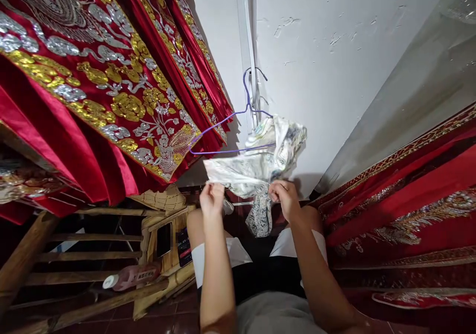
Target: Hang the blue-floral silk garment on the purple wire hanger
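Observation:
A purple wire hanger [219, 126] hangs by its hook from a strip on the wall. On its right side is a pale patterned garment [241, 170], white with grey-green marks, bunched up near the hanger's right shoulder. Its left part stretches out below the hanger's bottom bar, and a crumpled end dangles between my knees. My left hand [212, 198] pinches the garment's lower left edge. Farther right, my right hand [284, 195] is closed on the cloth below the bunched part. The fingertips of both hands are partly hidden by the fabric.
Red embroidered cloths [130, 101] with gold and silver sequins hang at the left, and more red cloth [409, 210] hangs at the right. A bamboo seat [148, 294] at lower left bears a pink bottle [134, 277] and a phone [184, 247]. A white wall [316, 76] stands ahead.

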`<state>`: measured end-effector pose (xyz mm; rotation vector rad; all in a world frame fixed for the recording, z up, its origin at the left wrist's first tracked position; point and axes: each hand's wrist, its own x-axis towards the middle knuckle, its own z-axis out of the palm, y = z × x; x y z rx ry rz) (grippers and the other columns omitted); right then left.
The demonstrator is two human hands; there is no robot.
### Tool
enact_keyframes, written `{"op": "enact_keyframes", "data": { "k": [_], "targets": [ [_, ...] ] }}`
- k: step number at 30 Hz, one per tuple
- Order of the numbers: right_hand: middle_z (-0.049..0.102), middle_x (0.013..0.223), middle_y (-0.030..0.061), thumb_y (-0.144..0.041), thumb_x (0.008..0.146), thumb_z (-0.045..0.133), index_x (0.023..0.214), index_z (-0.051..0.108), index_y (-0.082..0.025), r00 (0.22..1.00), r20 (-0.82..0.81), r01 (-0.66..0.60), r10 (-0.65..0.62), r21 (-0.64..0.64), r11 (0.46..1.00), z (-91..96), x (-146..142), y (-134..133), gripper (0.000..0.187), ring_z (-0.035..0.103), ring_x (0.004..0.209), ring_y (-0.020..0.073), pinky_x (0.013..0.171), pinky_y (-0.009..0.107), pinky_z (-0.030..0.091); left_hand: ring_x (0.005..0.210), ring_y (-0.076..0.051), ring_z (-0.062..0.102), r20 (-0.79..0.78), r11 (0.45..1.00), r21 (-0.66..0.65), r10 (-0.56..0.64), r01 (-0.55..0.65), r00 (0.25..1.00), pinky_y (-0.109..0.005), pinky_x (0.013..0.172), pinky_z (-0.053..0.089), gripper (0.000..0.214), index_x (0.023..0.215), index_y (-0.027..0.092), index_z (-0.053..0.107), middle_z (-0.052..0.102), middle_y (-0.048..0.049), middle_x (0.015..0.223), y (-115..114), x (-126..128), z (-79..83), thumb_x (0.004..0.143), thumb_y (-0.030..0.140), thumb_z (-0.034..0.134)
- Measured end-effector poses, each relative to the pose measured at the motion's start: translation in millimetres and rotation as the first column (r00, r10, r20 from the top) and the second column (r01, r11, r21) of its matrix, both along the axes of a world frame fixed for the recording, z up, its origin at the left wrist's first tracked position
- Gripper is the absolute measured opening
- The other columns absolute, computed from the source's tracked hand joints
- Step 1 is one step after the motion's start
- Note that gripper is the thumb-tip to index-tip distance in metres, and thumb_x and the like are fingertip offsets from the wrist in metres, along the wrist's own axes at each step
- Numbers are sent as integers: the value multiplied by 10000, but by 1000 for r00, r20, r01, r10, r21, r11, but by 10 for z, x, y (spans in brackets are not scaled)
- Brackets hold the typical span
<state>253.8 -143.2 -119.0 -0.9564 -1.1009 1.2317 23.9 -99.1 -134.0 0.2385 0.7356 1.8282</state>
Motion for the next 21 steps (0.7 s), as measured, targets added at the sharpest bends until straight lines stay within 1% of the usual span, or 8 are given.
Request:
{"op": "enact_keyframes", "data": {
  "k": [3,7,9,13,15,18,19,21],
  "targets": [
    [378,424,-55,-392,790,647,536,566,-209,976,-62,-210,207,-40,977,-241,263,-166,324,301,416,87,462,262,250,733,-138,675,72,995,-88,-29,35,997,-288,857,542,283,742,173,569,669,-41,720,-227,238,-280,986,98,446],
    [471,405,-31,-464,739,800,555,644,-172,819,-2,-570,574,-114,813,-262,650,-317,379,339,349,81,407,252,250,731,-121,665,105,996,-64,-52,59,993,-246,835,528,162,769,165,606,666,-9,741,-374,216,-206,931,173,612],
    [552,490,-7,-519,820,761,698,716,-169,822,-14,-566,569,-124,815,-198,668,-317,373,422,411,101,441,258,330,706,-120,636,45,995,39,-98,97,994,-233,778,519,202,760,174,594,630,11,723,-445,183,-65,883,274,719],
    [720,890,70,-675,876,664,971,752,-228,965,-51,-263,259,-117,958,-157,330,-219,465,665,836,200,785,327,546,670,-133,561,-277,921,245,-234,304,932,-240,665,474,371,748,189,582,565,14,718,-688,415,191,794,465,827],
    [734,1016,100,-830,818,591,1007,749,-238,967,-92,-249,237,-153,956,-192,124,-179,642,672,1040,266,920,377,551,711,-149,578,-530,859,222,-292,462,796,-263,687,477,353,776,189,623,619,-18,801,-836,640,274,859,500,769],
    [734,975,116,-950,775,428,1121,724,-249,960,-185,-250,210,-225,942,-232,-41,-162,836,665,1100,327,906,434,573,1011,-219,658,-882,759,102,-230,644,411,-348,935,497,245,890,197,710,708,-89,1119,-1008,889,362,983,414,642],
    [733,962,119,-949,785,390,1161,711,-252,962,-197,-234,188,-245,941,-226,-52,-164,855,666,1101,333,892,438,579,1135,-238,643,-937,746,85,-165,661,307,-373,1029,466,200,966,210,729,701,-95,1214,-1036,918,384,1003,371,617],
    [731,950,117,-928,807,355,1196,694,-253,957,-184,-267,223,-271,925,-176,-31,-169,850,676,1083,328,874,432,587,1255,-245,601,-975,776,112,-36,620,221,-392,1112,420,195,1145,241,712,685,-93,1288,-1032,887,420,1021,331,590]
  ]
}}
